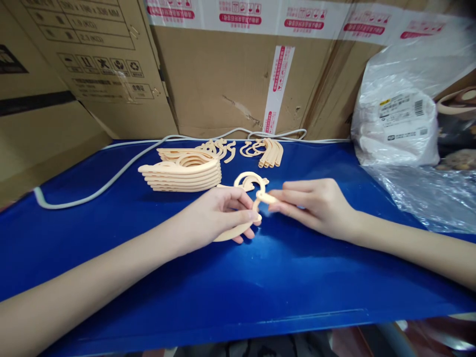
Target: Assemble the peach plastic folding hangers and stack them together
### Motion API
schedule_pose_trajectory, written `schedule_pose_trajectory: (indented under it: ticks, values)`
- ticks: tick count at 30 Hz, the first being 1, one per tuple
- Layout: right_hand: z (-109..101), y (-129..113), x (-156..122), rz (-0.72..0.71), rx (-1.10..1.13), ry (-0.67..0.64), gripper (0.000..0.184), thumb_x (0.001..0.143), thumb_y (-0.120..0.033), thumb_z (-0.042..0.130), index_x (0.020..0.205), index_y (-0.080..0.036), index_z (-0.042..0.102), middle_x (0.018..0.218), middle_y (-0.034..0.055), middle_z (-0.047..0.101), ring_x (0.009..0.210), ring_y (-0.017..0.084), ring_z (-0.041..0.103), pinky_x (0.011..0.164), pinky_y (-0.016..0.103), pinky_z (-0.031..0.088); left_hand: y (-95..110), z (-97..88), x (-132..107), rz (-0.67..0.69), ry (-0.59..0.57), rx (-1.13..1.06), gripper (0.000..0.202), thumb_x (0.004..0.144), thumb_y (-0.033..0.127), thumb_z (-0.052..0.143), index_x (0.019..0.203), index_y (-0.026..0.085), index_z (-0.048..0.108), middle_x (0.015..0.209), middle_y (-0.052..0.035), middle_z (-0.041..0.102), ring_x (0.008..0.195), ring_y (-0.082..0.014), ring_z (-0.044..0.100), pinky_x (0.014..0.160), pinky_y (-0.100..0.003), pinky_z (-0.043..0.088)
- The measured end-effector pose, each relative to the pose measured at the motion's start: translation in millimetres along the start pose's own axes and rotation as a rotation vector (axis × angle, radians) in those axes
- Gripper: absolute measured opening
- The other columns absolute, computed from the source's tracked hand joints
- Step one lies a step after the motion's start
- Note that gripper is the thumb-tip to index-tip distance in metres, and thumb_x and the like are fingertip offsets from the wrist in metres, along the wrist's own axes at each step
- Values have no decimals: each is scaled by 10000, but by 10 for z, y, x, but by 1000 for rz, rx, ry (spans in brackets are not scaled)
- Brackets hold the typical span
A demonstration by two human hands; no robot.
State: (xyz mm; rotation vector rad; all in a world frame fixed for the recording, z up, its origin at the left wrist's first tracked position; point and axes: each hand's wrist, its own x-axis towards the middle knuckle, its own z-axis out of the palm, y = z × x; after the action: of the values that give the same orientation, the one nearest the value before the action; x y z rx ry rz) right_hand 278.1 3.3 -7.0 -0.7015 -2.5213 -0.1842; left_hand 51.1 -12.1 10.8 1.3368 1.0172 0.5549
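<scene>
Between our hands is a cream, hooked, plastic-looking piece (261, 195); our left hand (223, 209) grasps its lower part, our right hand (316, 204) pinches its tab. Beyond our left hand, a stack of curved cream pieces (184, 177) rests on a glossy blue tabletop (297, 282).

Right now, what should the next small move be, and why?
Probably steady the curved cream part with the left hand and gently turn the small cream piece with the right hand: the right hand pinches that piece beside a cream ring, while the left grips the curved part.
</scene>
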Motion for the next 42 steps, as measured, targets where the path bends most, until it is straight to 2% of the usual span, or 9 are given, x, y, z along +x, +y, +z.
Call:
schedule_pose_trajectory:
  ticks: [3,6,9,12,17,27,36,42]
  values:
    - [-39,33,18,54,25,40,292,993,-339,478,987,-158,707,647,-18,550,541,80,488,508,229,337,-9,41,0,-11,-53,23,209,733,273,735,776,144,575,832,-42,690,670,-134,672,574,-210,545]
    - [-40,27,8,-21,-28,36,274,986,-332,490,937,-164,701,634,-19,550,544,87,494,520,238,345,-12,45,11,14,-31,12,148,787,265,670,802,150,578,863,-39,681,655,-129,659,529,-207,534]
    - [-11,3,-12,-140,-89,23,256,981,-328,500,952,-154,686,669,-7,594,577,105,529,567,251,377,-20,19,18,53,21,28,158,802,297,662,857,164,595,770,-16,665,602,-130,631,474,-199,495]
    - [16,-11,-23,-175,-93,-6,268,985,-336,491,956,-142,673,698,0,619,583,108,545,578,253,386,-17,2,-1,87,94,68,226,829,377,652,919,172,618,665,1,645,535,-118,593,490,-205,482]
    - [36,-37,-20,-139,-111,-61,270,994,-325,471,969,-147,672,724,-3,639,586,97,564,564,241,372,15,13,-44,52,106,69,256,839,412,640,943,178,651,641,3,647,492,-113,570,480,-209,475]
    - [50,-101,-10,-80,-183,7,290,992,-348,474,899,-160,674,701,2,634,604,108,570,581,242,382,77,-33,-47,-60,10,-12,173,877,322,619,926,165,673,595,10,639,429,-77,517,405,-152,440]
    - [55,-139,-10,-65,-163,-12,315,1004,-349,447,920,-158,682,706,0,631,596,100,568,555,241,370,13,-42,-14,56,58,44,198,790,357,678,850,171,644,636,3,625,546,-122,596,420,-168,471]
    - [49,-178,7,-44,-97,-48,339,1008,-342,436,900,-154,697,697,1,623,587,90,560,542,227,367,-10,-19,6,51,82,57,172,792,325,648,812,165,589,661,3,626,540,-107,579,424,-165,472]
